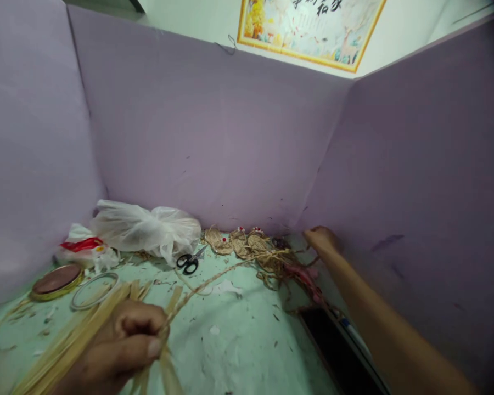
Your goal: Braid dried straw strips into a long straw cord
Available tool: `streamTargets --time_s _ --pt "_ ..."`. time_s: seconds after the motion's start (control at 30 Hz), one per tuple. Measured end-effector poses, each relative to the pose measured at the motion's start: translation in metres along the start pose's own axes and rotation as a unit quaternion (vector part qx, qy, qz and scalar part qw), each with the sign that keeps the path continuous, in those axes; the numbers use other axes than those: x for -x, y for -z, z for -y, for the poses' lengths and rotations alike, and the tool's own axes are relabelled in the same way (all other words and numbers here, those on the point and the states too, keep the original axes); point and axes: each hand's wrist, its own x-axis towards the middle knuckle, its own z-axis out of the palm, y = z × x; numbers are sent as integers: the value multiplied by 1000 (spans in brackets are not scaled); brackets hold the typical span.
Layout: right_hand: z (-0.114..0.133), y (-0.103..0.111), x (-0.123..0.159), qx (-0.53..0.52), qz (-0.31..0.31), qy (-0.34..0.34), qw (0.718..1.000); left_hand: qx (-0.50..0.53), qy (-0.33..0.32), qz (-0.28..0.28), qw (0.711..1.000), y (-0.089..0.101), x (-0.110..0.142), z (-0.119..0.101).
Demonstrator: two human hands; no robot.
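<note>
In the lower left, my left hand [127,343] is closed, thumb and forefinger pinching a twisted straw cord [206,282]. Flat pale strips [168,367] hang below the pinch. The cord runs up and right to a tangle of straw at the back right. My right hand [323,241] reaches out beside that tangle, close to the right wall; its fingers are drawn together, and what they hold is hard to make out. Woven straw pieces [239,243] with small red and white trim lie left of the tangle. A bundle of flat straw strips [78,334] lies under my left forearm.
Black-handled scissors [189,262] lie near a clear plastic bag [148,227]. At the left are a tape roll [57,281], a pale ring [94,291] and a red-and-white packet [84,247]. A dark flat object [337,351] sits by my right arm. Purple panels [214,131] enclose the green table.
</note>
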Motion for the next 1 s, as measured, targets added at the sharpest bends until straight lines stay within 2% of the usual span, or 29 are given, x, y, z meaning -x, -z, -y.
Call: streamTargets --time_s 0.07,0.1,0.17,0.23,0.27,0.33,0.43,0.5,0.6,0.67,0.73,0.8,0.9,1.0 --pt "14 -6 38 105 18 148 983 42 18 7 999 -3 -10 -19" --pt "21 -11 61 101 55 231 966 48 28 22 998 -5 -13 -27" --pt "31 -23 111 30 214 337 917 46 37 36 998 -6 -14 -39" --pt "33 -34 151 -40 374 387 842 19 43 24 999 -2 -12 -47" --pt "31 -40 164 -53 420 388 819 1 42 6 999 2 -10 -50" --pt "24 -47 176 -71 497 348 791 -28 26 -49 998 12 -6 -55" --pt "8 -54 170 -141 569 239 774 -42 -9 -99 994 27 -8 -57" --pt "-2 -57 160 -202 573 176 775 -59 -9 -99 993 35 -14 -55" --pt "-12 -63 154 -264 528 128 797 -122 11 -115 986 35 -27 -51" --pt "-15 -70 157 -280 480 116 823 -185 12 -119 975 25 -36 -51" --pt "-14 -78 165 -275 446 103 846 -272 -5 -91 958 5 -46 -53" --pt "-13 -85 174 -266 438 81 855 -399 -32 -81 913 -19 -56 -55" --pt "-11 -91 185 -289 471 30 833 -556 -55 -43 829 -55 -75 -53" --pt "-11 -91 187 -302 516 31 801 -605 -62 25 793 -79 -91 -48"
